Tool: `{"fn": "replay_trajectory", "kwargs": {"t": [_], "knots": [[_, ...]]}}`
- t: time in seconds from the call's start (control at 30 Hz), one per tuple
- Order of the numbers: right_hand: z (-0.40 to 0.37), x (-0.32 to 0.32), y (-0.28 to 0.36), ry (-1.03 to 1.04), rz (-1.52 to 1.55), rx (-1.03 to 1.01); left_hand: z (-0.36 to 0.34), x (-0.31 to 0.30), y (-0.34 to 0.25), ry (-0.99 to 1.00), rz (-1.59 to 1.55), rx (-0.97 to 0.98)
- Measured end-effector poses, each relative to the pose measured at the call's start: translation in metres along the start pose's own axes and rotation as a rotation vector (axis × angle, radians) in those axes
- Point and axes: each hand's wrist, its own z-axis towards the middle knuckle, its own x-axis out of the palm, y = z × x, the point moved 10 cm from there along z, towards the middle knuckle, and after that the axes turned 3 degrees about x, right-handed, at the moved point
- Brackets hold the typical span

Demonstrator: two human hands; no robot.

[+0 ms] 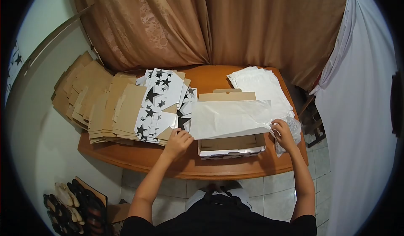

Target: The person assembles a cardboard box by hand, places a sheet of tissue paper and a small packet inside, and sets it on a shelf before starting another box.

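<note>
On the wooden table stands 1 open cardboard box, white with black stars outside, a sheet of white tissue paper draped across its top. The left hand rests at the sheet's left corner; the right hand grips its right edge. Flat box blanks lie stacked to the left, further tissue sheets behind. Brown curtain hangs at the rear.
</note>
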Motion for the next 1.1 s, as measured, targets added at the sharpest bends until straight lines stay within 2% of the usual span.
{"fn": "replay_trajectory", "kwargs": {"t": [0.2, 0.3, 0.4, 0.47, 0.53, 0.57, 0.63, 0.67, 0.9, 1.03, 1.1], "knots": [[-0.035, 0.006, -0.029, 0.085, -0.14, 0.146, -0.018, 0.015, -0.037, 0.032, -0.048, 0.125], [-0.028, -0.007, -0.025, 0.043, -0.199, 0.128, -0.012, 0.013, -0.038, 0.133, -0.26, 0.065], [-0.003, -0.006, -0.005, -0.009, -0.167, 0.11, 0.018, 0.006, -0.028, 0.039, -0.299, -0.024], [0.016, 0.018, 0.02, 0.015, -0.144, 0.008, 0.041, 0.028, -0.028, 0.074, -0.315, -0.056], [0.032, 0.055, 0.053, 0.141, -0.12, -0.078, 0.064, 0.069, -0.037, 0.205, -0.407, -0.022], [0.033, 0.082, 0.057, 0.187, -0.108, -0.166, 0.073, 0.082, -0.046, 0.199, -0.347, 0.06], [0.03, 0.133, 0.055, 0.338, -0.147, -0.173, 0.086, 0.108, -0.064, 0.185, -0.225, 0.221], [0.028, 0.149, 0.05, 0.362, -0.157, -0.148, 0.084, 0.137, -0.067, 0.399, -0.206, 0.216], [0.0, 0.205, 0.02, 0.536, -0.257, -0.115, 0.051, 0.208, -0.067, 0.545, -0.163, 0.124], [-0.008, 0.231, 0.006, 0.79, -0.296, -0.078, 0.04, 0.223, -0.069, 0.62, -0.194, 0.051], [-0.013, 0.242, 0.0, 0.834, -0.298, -0.088, 0.035, 0.231, -0.069, 0.696, -0.234, 0.009]]}}
